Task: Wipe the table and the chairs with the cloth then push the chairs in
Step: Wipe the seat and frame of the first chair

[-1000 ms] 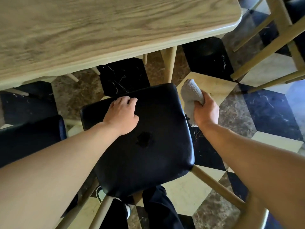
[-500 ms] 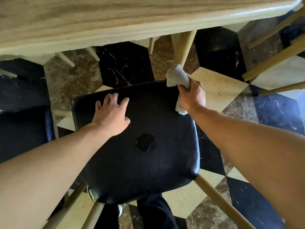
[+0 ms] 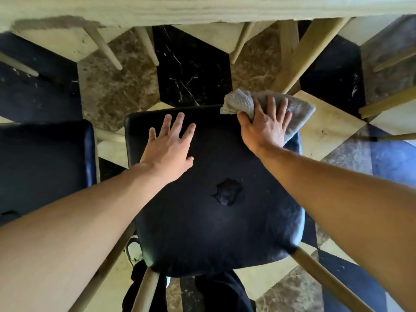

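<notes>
A chair with a black padded seat [image 3: 213, 217] and pale wooden legs stands below me; the seat has a small tear near its middle. My left hand [image 3: 167, 146] lies flat on the far left part of the seat, fingers spread. My right hand [image 3: 266, 122] presses a grey cloth [image 3: 240, 101] onto the seat's far right corner, fingers straight on top of it. The cloth hangs over the seat's edge. The light wooden table [image 3: 202, 10] runs along the top of the view, just beyond the chair.
A second black chair seat [image 3: 42, 167] stands close on the left. Table and chair legs [image 3: 299, 57] stand under the table ahead, more chair legs [image 3: 387, 102] at the right. The floor is patterned marble tile. My dark trousers and a shoe show below the seat.
My right hand swung from the seat's right side to its far right corner and spread the cloth flat under straight fingers. My left hand flattened on the seat. The view tilted down.
</notes>
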Action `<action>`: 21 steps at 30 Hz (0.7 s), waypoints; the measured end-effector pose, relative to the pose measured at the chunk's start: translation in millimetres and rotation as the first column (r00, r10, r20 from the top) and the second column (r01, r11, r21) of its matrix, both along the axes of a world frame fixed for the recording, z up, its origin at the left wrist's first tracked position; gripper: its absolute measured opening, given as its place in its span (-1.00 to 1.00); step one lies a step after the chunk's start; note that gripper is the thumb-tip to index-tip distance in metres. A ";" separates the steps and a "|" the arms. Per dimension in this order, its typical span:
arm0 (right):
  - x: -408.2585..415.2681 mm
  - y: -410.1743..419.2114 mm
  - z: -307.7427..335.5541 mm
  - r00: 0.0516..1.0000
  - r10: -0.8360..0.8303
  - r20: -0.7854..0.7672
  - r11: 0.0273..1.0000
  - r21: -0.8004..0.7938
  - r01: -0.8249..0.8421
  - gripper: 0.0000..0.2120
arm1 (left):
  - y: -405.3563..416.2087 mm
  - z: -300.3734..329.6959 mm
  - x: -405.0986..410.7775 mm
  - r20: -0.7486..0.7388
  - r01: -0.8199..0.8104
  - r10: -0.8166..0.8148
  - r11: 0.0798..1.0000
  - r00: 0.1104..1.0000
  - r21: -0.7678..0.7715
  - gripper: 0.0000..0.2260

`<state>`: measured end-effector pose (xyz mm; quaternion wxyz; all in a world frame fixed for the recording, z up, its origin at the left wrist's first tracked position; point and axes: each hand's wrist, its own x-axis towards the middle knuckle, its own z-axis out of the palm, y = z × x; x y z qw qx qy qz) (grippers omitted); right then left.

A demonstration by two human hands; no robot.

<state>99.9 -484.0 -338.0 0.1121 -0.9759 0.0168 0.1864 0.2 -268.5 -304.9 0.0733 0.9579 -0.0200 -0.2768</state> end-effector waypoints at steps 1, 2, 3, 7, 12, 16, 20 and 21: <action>-2.8 15.4 1.0 0.999 0.054 -0.006 0.999 0.005 -0.054 -0.37 | 5.5 2.0 -1.5 0.002 -0.013 0.013 1.000 1.000 -0.013 -0.28; -6.2 31.6 2.0 0.994 0.109 -0.014 0.994 0.019 -0.108 -0.37 | 10.2 3.2 -3.3 0.005 -0.029 0.030 0.999 1.000 -0.019 -0.30; -10.6 49.7 3.0 0.986 0.162 -0.025 0.986 0.039 -0.161 -0.38 | 15.1 5.0 -6.0 0.007 -0.056 0.056 0.998 0.998 -0.024 -0.33; -41.2 124.1 3.9 0.950 0.307 -0.057 0.947 0.113 -0.299 -0.37 | 41.3 17.1 -20.4 0.012 -0.222 0.223 0.975 0.975 -0.017 -0.48; -83.8 181.6 4.4 0.884 0.464 -0.058 0.882 0.127 -0.454 -0.38 | 84.6 33.2 -42.7 0.085 -0.371 0.367 0.928 0.926 0.041 -0.74; -109.9 186.1 4.8 0.812 0.583 -0.032 0.811 0.090 -0.579 -0.40 | 107.2 38.7 -57.0 0.125 -0.386 0.379 0.922 0.917 0.041 -0.73; -119.0 172.1 6.8 0.729 0.684 -0.028 0.727 0.103 -0.679 -0.42 | 114.8 43.0 -62.4 0.114 -0.400 0.393 0.915 0.913 0.053 -0.76; -120.7 168.0 8.0 0.701 0.712 -0.031 0.700 0.103 -0.707 -0.41 | 115.6 44.5 -63.6 0.106 -0.397 0.390 0.916 0.915 0.061 -0.75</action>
